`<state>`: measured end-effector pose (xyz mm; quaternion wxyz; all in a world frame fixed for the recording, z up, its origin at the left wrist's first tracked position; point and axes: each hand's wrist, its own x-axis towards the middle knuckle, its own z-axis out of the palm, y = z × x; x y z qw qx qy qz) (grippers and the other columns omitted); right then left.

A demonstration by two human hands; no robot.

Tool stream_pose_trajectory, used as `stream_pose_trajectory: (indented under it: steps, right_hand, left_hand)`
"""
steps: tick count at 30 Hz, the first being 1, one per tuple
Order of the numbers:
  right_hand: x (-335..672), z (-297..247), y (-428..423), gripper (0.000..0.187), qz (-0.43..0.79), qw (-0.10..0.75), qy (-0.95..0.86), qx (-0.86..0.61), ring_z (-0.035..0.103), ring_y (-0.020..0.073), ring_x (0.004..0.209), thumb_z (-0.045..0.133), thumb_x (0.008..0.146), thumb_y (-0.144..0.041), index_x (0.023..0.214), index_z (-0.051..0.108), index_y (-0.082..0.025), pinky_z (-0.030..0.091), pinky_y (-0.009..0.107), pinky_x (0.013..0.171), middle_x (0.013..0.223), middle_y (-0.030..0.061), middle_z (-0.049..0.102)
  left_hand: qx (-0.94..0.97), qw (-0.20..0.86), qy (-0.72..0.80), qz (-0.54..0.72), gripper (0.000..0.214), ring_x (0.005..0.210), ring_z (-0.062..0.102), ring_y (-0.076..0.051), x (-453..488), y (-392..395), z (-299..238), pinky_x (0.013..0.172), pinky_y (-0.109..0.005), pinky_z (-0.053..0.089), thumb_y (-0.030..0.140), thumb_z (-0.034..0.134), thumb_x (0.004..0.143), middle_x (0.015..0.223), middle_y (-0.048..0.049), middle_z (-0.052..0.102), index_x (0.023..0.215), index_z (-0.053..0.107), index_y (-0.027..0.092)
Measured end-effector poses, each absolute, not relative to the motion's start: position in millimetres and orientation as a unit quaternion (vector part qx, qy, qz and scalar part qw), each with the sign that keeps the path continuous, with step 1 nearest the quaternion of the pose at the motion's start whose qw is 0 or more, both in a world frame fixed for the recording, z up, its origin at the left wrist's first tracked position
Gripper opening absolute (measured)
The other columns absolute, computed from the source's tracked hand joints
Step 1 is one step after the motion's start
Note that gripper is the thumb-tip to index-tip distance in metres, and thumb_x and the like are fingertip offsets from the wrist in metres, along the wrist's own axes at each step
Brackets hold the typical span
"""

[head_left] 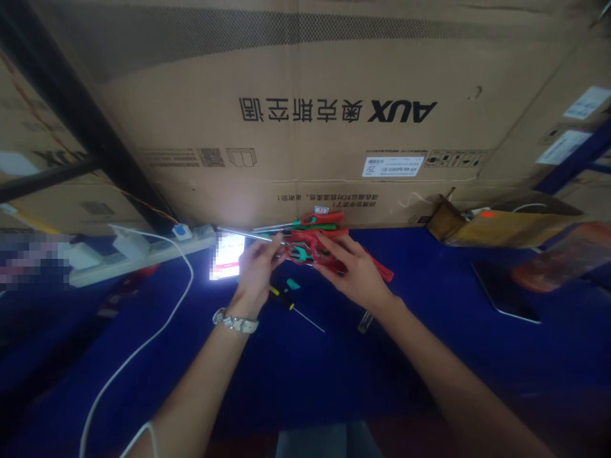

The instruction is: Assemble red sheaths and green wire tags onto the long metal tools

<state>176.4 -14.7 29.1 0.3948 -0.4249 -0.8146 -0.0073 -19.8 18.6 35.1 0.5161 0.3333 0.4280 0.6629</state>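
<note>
A bunch of long-nosed lighters (305,238) with red bodies, teal parts and metal tubes lies against the carton. My left hand (258,264) is closed around one lighter near the base of its tube, which points left. The fingers of my right hand (356,267) curl round the red handle end of the same group; which lighters they grip is partly hidden. Behind my hands rests another red lighter (324,218) with a small label near it. Below them lie a black and yellow screwdriver (286,299) and a small teal piece (293,284).
A large cardboard carton (305,63) walls off the back of the blue table (305,375). To the left are a lit phone (228,257), a power strip (143,257) and a white cable (157,334). A dark tablet or phone (501,296) and an orange-tinted bottle (563,257) sit right.
</note>
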Motion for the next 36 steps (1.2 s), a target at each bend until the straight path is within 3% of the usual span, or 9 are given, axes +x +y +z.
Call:
stream_pose_trajectory:
  steps: [5, 9, 13, 16, 19, 22, 29, 34, 36]
  right_hand:
    - [168.0, 18.5, -14.5, 0.048, 0.055, 0.235, -0.883, -0.403, 0.06, 0.0257, 0.109, 0.063, 0.09, -0.03, 0.137, 0.059, -0.02, 0.051, 0.045, 0.098, 0.118, 0.0124, 0.06]
    - [161.3, 9.9, -14.6, 0.043, 0.057, 0.18, -0.885, -0.426, 0.058, 0.0269, 0.11, 0.062, 0.091, -0.028, 0.133, 0.062, -0.02, 0.05, 0.048, 0.096, 0.117, 0.0128, 0.06]
    - [161.1, 17.7, -7.3, 0.035, 0.05, 0.199, -0.877, -0.434, 0.059, 0.0273, 0.107, 0.063, 0.088, -0.028, 0.122, 0.068, -0.021, 0.047, 0.048, 0.095, 0.111, 0.0103, 0.064]
    - [161.3, 34.0, 21.7, 0.023, 0.039, 0.243, -0.845, -0.476, 0.062, 0.0223, 0.099, 0.055, 0.087, -0.014, 0.103, 0.071, -0.019, 0.047, 0.037, 0.09, 0.101, 0.0084, 0.068]
    - [157.9, 48.2, 65.7, 0.028, 0.006, 0.159, -0.815, -0.557, 0.06, 0.0222, 0.107, 0.048, 0.091, -0.015, 0.112, 0.067, -0.017, 0.046, 0.034, 0.089, 0.114, 0.011, 0.067]
    - [150.4, 52.8, 101.4, 0.027, 0.002, 0.116, -0.823, -0.556, 0.055, 0.0283, 0.117, 0.064, 0.085, -0.026, 0.111, 0.069, -0.017, 0.041, 0.04, 0.097, 0.123, 0.0138, 0.065]
    - [147.4, 55.6, 114.3, 0.012, -0.011, 0.115, -0.832, -0.543, 0.058, 0.029, 0.113, 0.061, 0.085, -0.018, 0.091, 0.07, -0.016, 0.038, 0.041, 0.098, 0.114, 0.0135, 0.068]
    - [172.0, 58.7, 97.6, 0.02, 0.003, 0.15, -0.834, -0.531, 0.065, 0.0207, 0.095, 0.052, 0.091, -0.017, 0.107, 0.064, -0.017, 0.044, 0.031, 0.084, 0.101, 0.0078, 0.072]
    - [180.1, 54.1, 92.0, 0.025, 0.005, 0.17, -0.833, -0.526, 0.065, 0.02, 0.097, 0.052, 0.092, -0.018, 0.115, 0.061, -0.016, 0.044, 0.031, 0.087, 0.103, 0.0079, 0.072]
  left_hand:
    - [0.32, 0.44, 0.428, 0.721, 0.039, 0.071, 0.064, -0.012, -40.0, 30.2, 37.5, 0.072, -0.028, 0.059, 0.038, 0.093, 0.051, 0.072, 0.0007, 0.067, 0.069, 0.068, 0.014]
    - [0.314, 0.421, 0.431, 0.734, 0.036, 0.069, 0.064, -0.012, -40.3, 31.0, 37.7, 0.072, -0.029, 0.06, 0.037, 0.091, 0.054, 0.067, 0.0019, 0.064, 0.068, 0.067, 0.014]
    - [0.305, 0.414, 0.425, 0.745, 0.036, 0.069, 0.064, -0.012, -42.2, 32.3, 37.6, 0.075, -0.031, 0.06, 0.036, 0.091, 0.055, 0.067, 0.0022, 0.064, 0.066, 0.064, 0.015]
    - [0.294, 0.41, 0.43, 0.749, 0.037, 0.068, 0.064, -0.012, -46.0, 34.9, 36.6, 0.077, -0.032, 0.06, 0.037, 0.09, 0.056, 0.065, 0.0025, 0.063, 0.066, 0.063, 0.014]
    - [0.287, 0.418, 0.438, 0.742, 0.037, 0.067, 0.064, -0.012, -48.3, 36.4, 34.7, 0.075, -0.031, 0.06, 0.037, 0.09, 0.056, 0.066, 0.0016, 0.065, 0.067, 0.064, 0.014]
    - [0.291, 0.435, 0.44, 0.73, 0.037, 0.067, 0.064, -0.012, -48.5, 36.2, 31.9, 0.074, -0.031, 0.06, 0.038, 0.091, 0.056, 0.067, 0.001, 0.065, 0.066, 0.064, 0.014]
    - [0.301, 0.47, 0.437, 0.705, 0.041, 0.066, 0.065, -0.012, -43.3, 33.3, 29.4, 0.073, -0.03, 0.06, 0.039, 0.092, 0.051, 0.067, 0.0007, 0.065, 0.064, 0.063, 0.014]
    - [0.308, 0.471, 0.451, 0.693, 0.042, 0.066, 0.064, -0.011, -35.4, 29.8, 30.2, 0.072, -0.029, 0.059, 0.042, 0.092, 0.051, 0.066, 0.0009, 0.064, 0.065, 0.065, 0.014]
    - [0.311, 0.473, 0.455, 0.687, 0.043, 0.068, 0.063, -0.011, -31.5, 27.9, 29.8, 0.072, -0.029, 0.059, 0.043, 0.092, 0.051, 0.068, 0.0003, 0.065, 0.067, 0.066, 0.013]
